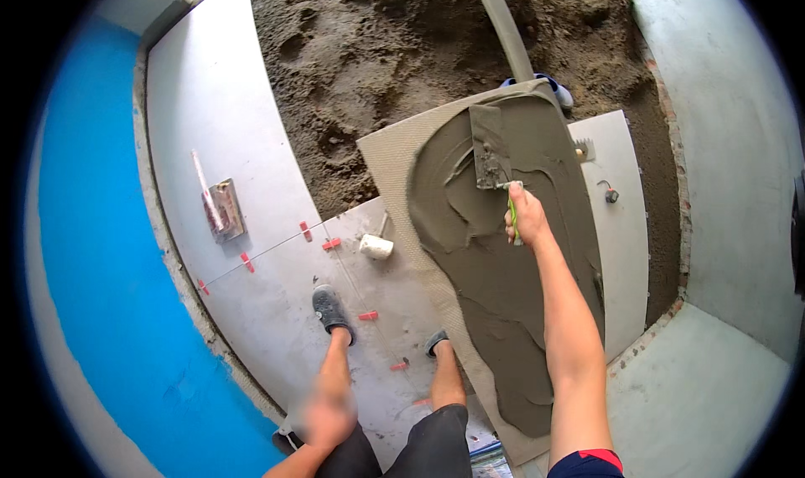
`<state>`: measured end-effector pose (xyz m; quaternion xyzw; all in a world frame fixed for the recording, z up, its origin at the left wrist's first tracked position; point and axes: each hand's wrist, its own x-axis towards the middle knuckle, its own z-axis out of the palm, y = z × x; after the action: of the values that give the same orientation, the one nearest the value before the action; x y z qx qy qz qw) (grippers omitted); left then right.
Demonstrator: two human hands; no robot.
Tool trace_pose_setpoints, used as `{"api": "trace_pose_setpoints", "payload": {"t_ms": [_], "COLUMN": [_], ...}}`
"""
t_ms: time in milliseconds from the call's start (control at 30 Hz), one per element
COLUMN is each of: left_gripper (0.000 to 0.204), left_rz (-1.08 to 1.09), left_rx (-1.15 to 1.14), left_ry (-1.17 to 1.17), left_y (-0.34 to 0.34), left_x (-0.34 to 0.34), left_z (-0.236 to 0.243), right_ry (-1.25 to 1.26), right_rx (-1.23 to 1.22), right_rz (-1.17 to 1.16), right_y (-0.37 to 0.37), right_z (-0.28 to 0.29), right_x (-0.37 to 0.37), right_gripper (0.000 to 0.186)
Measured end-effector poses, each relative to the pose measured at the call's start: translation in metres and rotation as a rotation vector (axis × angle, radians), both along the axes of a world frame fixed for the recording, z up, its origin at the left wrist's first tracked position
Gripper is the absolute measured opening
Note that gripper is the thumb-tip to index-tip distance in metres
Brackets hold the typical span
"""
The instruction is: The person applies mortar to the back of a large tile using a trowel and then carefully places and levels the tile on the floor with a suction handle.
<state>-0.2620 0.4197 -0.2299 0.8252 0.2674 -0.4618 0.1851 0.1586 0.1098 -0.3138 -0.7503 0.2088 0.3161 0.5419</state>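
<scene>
My right hand (527, 216) is clamped round the green handle of one trowel (488, 142), its flat blade at the grey mortar (520, 285) near the top edge of one big slab (387, 147). The mortar runs from the slab's top edge down toward its bottom, leaving a bare textured strip along the left edge. My left hand (323, 419) is blurred near my knee, so I cannot tell whether its fingers are apart or together.

Left of the slab, seven red clips (332, 244) sit along the joints of the pale floor (268, 327). One white mallet (376, 246) lies near the slab's left edge, and one float (223, 210) farther left. My two dark shoes (333, 308) stand below the mallet. Beyond the slab's right edge, one pale tile (625, 260) carries a small round gadget (611, 195).
</scene>
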Motion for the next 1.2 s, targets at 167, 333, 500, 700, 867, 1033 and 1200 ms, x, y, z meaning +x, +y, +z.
{"api": "trace_pose_setpoints", "payload": {"t_ms": [167,333,500,700,867,1033,1200], "left_gripper": [0.064,0.066,0.067,0.068,0.067,0.067,0.066], "left_rz": [-0.03,0.04,0.016,0.092,0.041,0.093,0.115], "left_rx": [-0.009,-0.009,-0.045,-0.047,-0.044,-0.031,-0.031], "left_ry": [0.021,-0.013,0.003,0.011,-0.042,-0.003,0.013], "left_y": [0.014,0.026,0.031,0.04,0.035,0.036,0.032], "left_x": [0.002,-0.002,0.003,-0.001,-0.005,-0.007,-0.005], "left_z": [-0.001,-0.001,0.002,0.004,-0.002,-0.002,-0.001], "right_ry": [-0.017,-0.073,-0.153,-0.223,-0.24,-0.188,-0.231], "right_rx": [-0.001,-0.134,-0.372,-0.432,-0.364,-0.26,-0.277], "right_rz": [0.074,0.176,0.298,0.382,0.45,0.317,-0.018], "right_y": [0.056,0.106,0.123,0.175,0.198,0.174,0.089], "right_z": [-0.003,-0.003,-0.014,0.0,-0.009,0.034,0.04], "right_x": [-0.038,-0.058,-0.072,-0.099,-0.134,-0.161,-0.097], "right_gripper": [0.051,0.054,0.059,0.054,0.052,0.046,0.038]}}
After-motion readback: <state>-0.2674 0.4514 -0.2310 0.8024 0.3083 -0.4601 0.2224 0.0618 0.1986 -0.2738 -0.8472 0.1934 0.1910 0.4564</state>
